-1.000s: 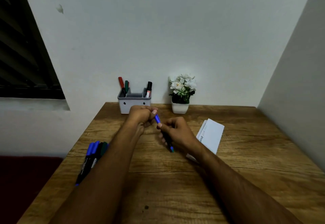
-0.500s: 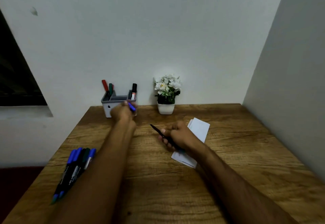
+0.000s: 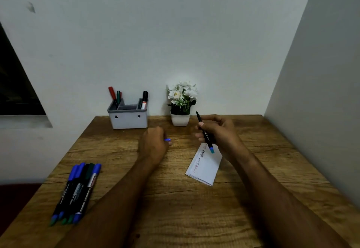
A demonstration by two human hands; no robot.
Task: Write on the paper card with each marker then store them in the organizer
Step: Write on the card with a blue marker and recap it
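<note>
Both hands hover over the middle of the table (image 3: pixel 175 218). The left hand (image 3: pixel 153 144) is curled into a fist round a blue cap (image 3: pixel 167 140), of which only a sliver shows between the fingers. The right hand (image 3: pixel 218 133) pinches an uncapped marker (image 3: pixel 204 132), its dark tip tilted up toward the wall and its blue end pointing down over the paper card (image 3: pixel 204 167).

Nearest on the wood-grain table, at the left edge, a bundle of loose markers (image 3: pixel 77 191) lies side by side, blue and green ends toward the viewer. Further in, right of centre, the white folded card lies flat with handwriting in red and black along its left side. At the far edge, against the pale wall (image 3: pixel 175 33), stands the grey organizer (image 3: pixel 128 119): a red and a green marker lean in its left compartment, a black one stands in its right. Just to its right is a white flower pot (image 3: pixel 180 119) with white blossoms. A grey side wall closes the room on the right, and a dark window (image 3: pixel 15 84) sits on the left.

Half a second ago the left hand was up at the organizer with the blue cap showing; it has since drawn back to mid-table. The right hand has lifted off the card and swung the marker from lying low and leftward to nearly upright. The card's writing, then covered by the hand, is now exposed.
</note>
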